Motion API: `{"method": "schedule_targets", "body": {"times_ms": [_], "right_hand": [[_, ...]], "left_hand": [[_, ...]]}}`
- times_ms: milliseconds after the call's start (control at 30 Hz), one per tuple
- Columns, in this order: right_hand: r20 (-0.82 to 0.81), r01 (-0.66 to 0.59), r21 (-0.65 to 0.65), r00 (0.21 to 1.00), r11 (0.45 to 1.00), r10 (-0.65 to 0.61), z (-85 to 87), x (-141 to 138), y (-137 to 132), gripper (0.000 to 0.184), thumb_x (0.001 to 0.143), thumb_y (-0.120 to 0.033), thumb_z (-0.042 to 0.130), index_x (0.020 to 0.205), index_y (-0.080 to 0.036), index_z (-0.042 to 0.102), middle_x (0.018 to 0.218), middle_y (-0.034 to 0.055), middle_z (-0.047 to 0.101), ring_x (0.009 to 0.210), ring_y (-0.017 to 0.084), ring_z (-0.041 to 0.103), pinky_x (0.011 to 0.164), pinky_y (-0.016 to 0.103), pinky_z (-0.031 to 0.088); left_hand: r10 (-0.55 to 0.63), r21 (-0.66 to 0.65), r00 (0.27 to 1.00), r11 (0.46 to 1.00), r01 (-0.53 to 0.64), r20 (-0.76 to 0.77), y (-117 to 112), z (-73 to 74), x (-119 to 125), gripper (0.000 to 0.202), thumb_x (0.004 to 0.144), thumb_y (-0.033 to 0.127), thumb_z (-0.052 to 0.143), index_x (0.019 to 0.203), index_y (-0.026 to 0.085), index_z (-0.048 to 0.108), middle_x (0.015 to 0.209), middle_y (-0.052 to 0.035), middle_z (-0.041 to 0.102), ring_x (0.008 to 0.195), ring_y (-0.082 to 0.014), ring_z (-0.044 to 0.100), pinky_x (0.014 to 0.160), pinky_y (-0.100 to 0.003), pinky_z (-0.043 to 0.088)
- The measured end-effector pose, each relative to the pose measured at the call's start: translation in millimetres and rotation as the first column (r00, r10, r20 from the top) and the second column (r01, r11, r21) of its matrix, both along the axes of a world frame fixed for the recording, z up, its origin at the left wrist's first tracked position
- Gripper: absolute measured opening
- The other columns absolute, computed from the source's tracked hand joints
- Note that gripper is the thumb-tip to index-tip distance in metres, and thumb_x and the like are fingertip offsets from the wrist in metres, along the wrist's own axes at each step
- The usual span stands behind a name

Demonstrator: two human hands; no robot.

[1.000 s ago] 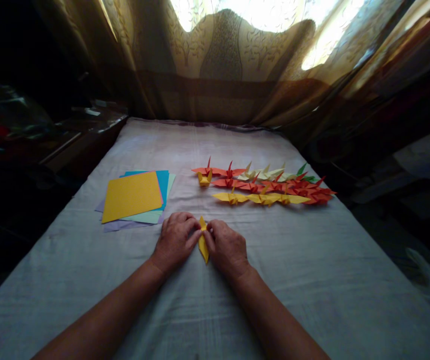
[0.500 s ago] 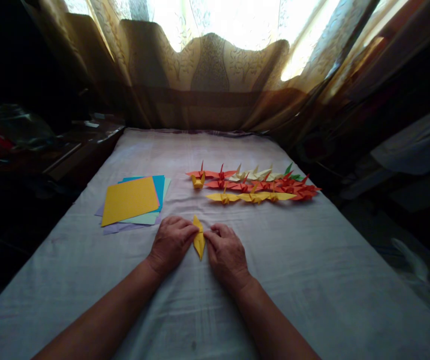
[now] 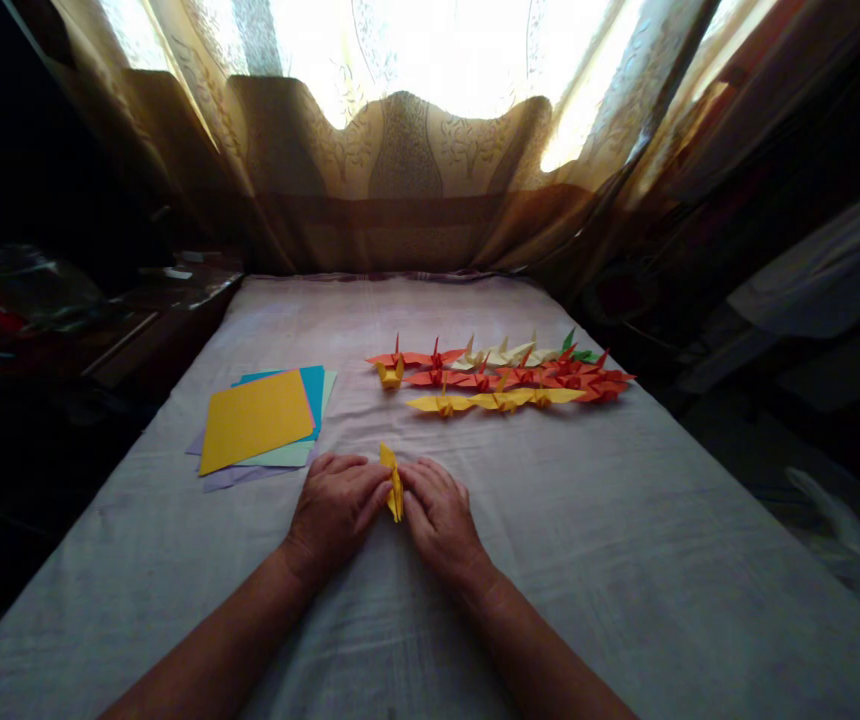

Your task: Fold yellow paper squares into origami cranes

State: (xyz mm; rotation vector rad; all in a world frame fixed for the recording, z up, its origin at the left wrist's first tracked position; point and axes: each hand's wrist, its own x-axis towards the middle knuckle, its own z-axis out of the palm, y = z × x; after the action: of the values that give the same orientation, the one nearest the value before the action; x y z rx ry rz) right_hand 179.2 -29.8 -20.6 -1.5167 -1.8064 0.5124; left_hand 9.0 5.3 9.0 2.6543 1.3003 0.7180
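A narrow, folded yellow origami paper point(image 3: 393, 488) stands between my two hands over the cloth, its long points facing away from me and toward me. My left hand point(image 3: 336, 505) pinches it from the left with thumb and fingers. From the right, my right hand point(image 3: 441, 510) presses on the same paper, its fingers closed together. Part of the folded piece is hidden behind the fingertips. Beyond the hands, yellow paper cranes point(image 3: 503, 402) sit in a row, with red paper cranes point(image 3: 481, 380) just behind them.
A stack of coloured paper sheets, yellow on top point(image 3: 257, 420), lies to the left. Behind the red cranes are cream cranes point(image 3: 503, 354) and a green one point(image 3: 586, 355). A small orange-yellow folded piece point(image 3: 390, 375) sits at the row's left end. Curtains point(image 3: 400, 220) hang past the bed's far edge.
The yellow folded paper looks narrower, its sides pressed closer together. My fingers have shifted along it, and the right hand's fingers lie straighter. The view has tilted slightly upward.
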Motion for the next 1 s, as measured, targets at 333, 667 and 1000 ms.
{"method": "schedule_targets", "body": {"times_ms": [333, 667, 1000], "right_hand": [[0.079, -0.131, 0.168, 0.990, 0.977, 0.119, 6.9, -1, -2, 0.049, 0.090, -0.013, 0.042, 0.135, -0.022, 0.058, 0.137, 0.0060, 0.060, 0.133, 0.023, 0.046, 0.108, 0.044, 0.037], [-0.126, 0.080, 0.146, 0.990, 0.986, -0.062, 19.6, 4, 4, 0.021, 0.088, -0.028, 0.055, 0.105, -0.021, 0.065, 0.107, 0.0081, 0.071, 0.103, 0.020, 0.064, 0.094, 0.035, 0.048], [-0.388, 0.140, -0.086, 0.907, 0.986, -0.163, 23.9, 4, 5, 0.018, 0.079, -0.032, 0.055, 0.093, -0.021, 0.057, 0.078, 0.0013, 0.071, 0.066, 0.014, 0.066, 0.059, 0.023, 0.049]], "left_hand": [[0.220, -0.402, 0.863, 0.915, -0.022, 0.455, 2, -5.6, 0, 0.027, 0.084, 0.042, 0.064, 0.103, 0.023, 0.070, 0.103, -0.0049, 0.075, 0.093, -0.0226, 0.070, 0.083, -0.035, 0.055], [0.616, -0.810, 0.539, 0.523, 0.267, 0.575, 0, 3.6, 15, 0.050, 0.062, 0.047, 0.078, 0.097, 0.019, 0.054, 0.078, -0.0011, 0.072, 0.065, -0.0164, 0.067, 0.058, -0.024, 0.048], [0.476, -0.739, 0.588, 0.568, 0.362, 0.654, -9, -5.9, 22, 0.045, 0.071, 0.042, 0.072, 0.104, 0.022, 0.048, 0.093, -0.0032, 0.070, 0.075, -0.0168, 0.069, 0.065, -0.028, 0.054]]}}
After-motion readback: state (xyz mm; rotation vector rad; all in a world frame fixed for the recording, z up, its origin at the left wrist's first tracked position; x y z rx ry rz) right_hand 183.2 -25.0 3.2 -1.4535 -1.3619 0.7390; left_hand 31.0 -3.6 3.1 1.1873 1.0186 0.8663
